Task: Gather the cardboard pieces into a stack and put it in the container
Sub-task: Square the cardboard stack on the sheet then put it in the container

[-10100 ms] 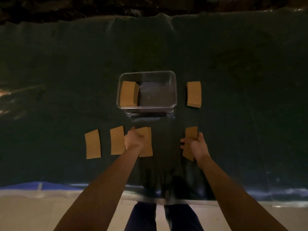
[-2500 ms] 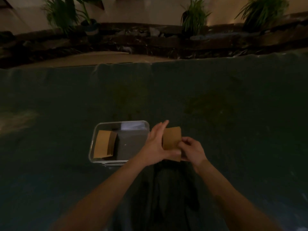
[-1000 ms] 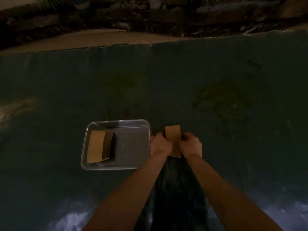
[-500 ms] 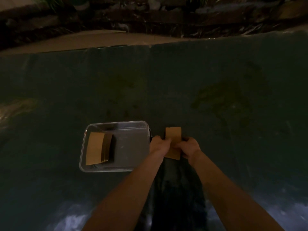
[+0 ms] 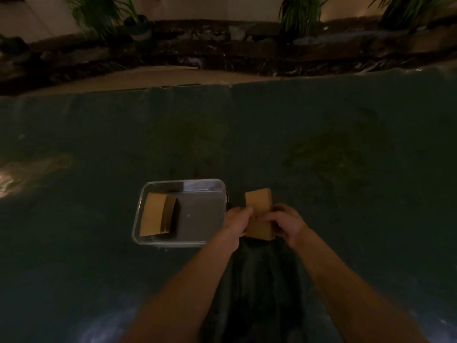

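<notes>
The cardboard stack (image 5: pixel 259 214) is pinched between the fingers of the left hand (image 5: pixel 236 222) and right hand (image 5: pixel 286 222), just right of the container (image 5: pixel 223 194) near the bench's near edge, so only placing remains.

Your two forearms are bare all the way to the lower edge of the view, with no sleeve, cuff, watch or band showing on either. Your left hand (image 5: pixel 236 222) and right hand (image 5: pixel 288 222) are ungloved and carry no rings that the dim light lets you make out.
</notes>
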A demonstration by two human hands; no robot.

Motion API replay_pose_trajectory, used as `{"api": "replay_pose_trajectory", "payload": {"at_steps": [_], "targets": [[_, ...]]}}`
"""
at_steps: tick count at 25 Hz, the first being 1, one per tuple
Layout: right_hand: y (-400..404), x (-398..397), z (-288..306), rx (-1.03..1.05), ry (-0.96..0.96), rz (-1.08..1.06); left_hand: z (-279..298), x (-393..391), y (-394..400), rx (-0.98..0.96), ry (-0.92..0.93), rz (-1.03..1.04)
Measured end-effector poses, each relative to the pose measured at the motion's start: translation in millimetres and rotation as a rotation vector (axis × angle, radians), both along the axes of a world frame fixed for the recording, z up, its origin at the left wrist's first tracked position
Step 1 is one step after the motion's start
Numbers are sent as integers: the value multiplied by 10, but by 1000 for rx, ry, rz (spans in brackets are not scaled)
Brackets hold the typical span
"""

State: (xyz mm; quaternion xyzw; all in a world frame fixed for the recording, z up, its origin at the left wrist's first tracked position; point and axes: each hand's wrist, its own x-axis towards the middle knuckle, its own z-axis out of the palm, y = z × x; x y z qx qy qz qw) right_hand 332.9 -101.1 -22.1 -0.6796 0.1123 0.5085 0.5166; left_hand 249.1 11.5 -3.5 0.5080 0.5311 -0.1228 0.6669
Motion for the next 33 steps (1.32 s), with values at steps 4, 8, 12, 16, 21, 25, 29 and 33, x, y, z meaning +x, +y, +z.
{"api": "replay_pose_trajectory", "payload": {"at_steps": [4, 8, 12, 16, 21, 25, 29, 33], "targets": [[-48, -262, 301, 54, -166, 59, 243, -289, -60, 47, -106, -1], [-70, -583, 638, 109, -298, 130, 459, -623, -36, -4, -237, 24], [49, -937, 902, 110, -471, 189, 600, -1029, 129, 32, -364, 9], [305, -1392, 984, -41, -732, 433, 602, -1625, 541, 443, -444, -236], [717, -2227, 971, -309, -1159, 925, 632, -2397, 1101, 1028, -291, -985], [1032, -2756, 878, -308, -1252, 981, 524, -2854, 1406, 1036, -216, -1091], [1212, -3104, 745, -306, -1207, 969, 464, -3144, 1647, 1075, -192, -1143], [1234, -3272, 598, -311, -1215, 926, 336, -3233, 1722, 1069, -235, -1159]]}}
